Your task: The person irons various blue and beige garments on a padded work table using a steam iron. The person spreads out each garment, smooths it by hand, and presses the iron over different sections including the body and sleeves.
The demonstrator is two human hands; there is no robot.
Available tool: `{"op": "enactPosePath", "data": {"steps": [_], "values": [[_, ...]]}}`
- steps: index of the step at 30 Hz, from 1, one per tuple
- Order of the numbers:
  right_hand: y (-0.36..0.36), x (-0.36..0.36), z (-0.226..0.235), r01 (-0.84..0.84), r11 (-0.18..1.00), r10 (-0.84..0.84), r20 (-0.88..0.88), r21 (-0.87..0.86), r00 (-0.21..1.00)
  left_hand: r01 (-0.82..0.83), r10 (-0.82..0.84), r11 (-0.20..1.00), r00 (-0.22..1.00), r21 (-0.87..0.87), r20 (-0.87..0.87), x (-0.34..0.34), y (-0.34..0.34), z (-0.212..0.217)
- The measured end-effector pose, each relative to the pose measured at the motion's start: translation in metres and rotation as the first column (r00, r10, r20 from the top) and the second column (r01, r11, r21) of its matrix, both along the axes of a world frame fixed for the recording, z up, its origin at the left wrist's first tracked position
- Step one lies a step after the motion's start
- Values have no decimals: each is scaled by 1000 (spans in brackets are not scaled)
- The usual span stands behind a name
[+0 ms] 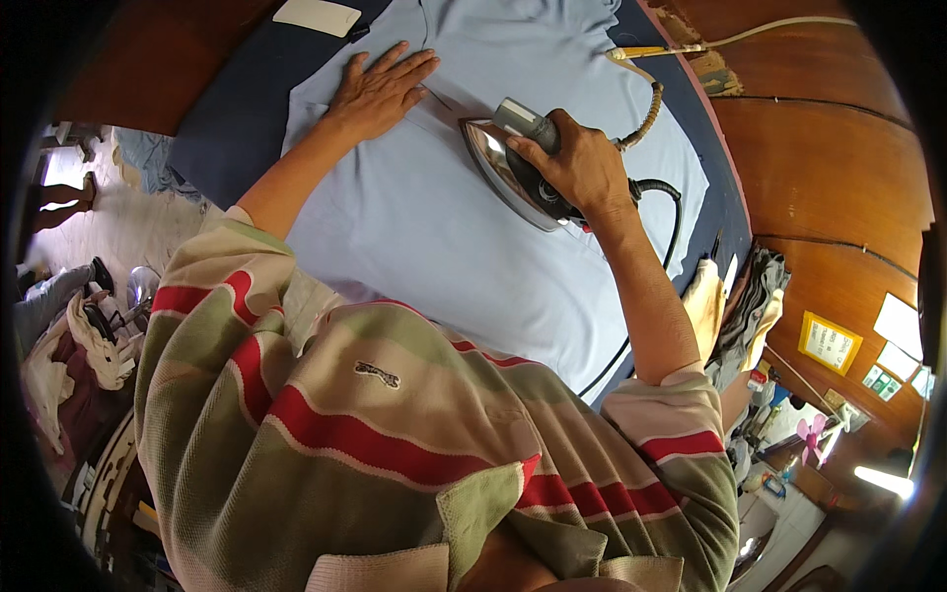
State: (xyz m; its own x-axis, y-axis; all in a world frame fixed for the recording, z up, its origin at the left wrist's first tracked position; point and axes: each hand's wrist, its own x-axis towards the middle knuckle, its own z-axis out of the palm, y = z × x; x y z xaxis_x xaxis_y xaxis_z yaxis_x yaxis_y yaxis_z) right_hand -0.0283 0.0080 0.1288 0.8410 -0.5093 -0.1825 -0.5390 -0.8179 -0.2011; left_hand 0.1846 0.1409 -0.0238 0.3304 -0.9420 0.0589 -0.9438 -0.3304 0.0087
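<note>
A light blue garment (pixel 385 227) lies spread over a dark navy cloth (pixel 232 128). My left hand (pixel 380 94) rests flat on its far left part, fingers spread. In my right hand (pixel 589 170) is the grey handle of an electric iron (pixel 508 173), the fingers wrapped round it. The iron's shiny metal base sits on the garment, right of my left hand, its tip toward the far left. A black cord (pixel 676 222) curves from the iron's rear down along the right side. A coiled, wrapped hose or cord (pixel 646 123) runs up behind it.
A white card (pixel 317 17) lies at the far left on the navy cloth. Brown wooden panelling (pixel 809 178) stands along the right. Dark and cream clothes (pixel 750 306) hang at the right edge. Piled clothes (pixel 79 365) lie at the left, near a person's legs (pixel 67 202).
</note>
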Motion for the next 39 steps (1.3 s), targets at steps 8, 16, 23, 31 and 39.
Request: {"op": "enactPosePath", "data": {"steps": [8, 16, 23, 31, 39], "values": [[-4, 11, -5, -8, 999, 7, -5, -44, 1000, 18, -16, 1000, 996, -14, 91, 2, -1, -4], [9, 13, 2, -31, 999, 32, -55, 10, 998, -5, 4, 1000, 998, 4, 58, 0, -2, 0], [19, -13, 4, -193, 968, 205, -66, 161, 976, 0, 1, 999, 1000, 49, -25, -1, -2, 7], [-9, 15, 21, 55, 988, -62, 39, 143, 997, 31, -29, 999, 989, 16, -145, 0, 3, 18], [-10, 53, 15, -101, 993, 99, 28, 64, 995, -208, 147, 919, 969, -336, -197, -28, 51, 18]]}}
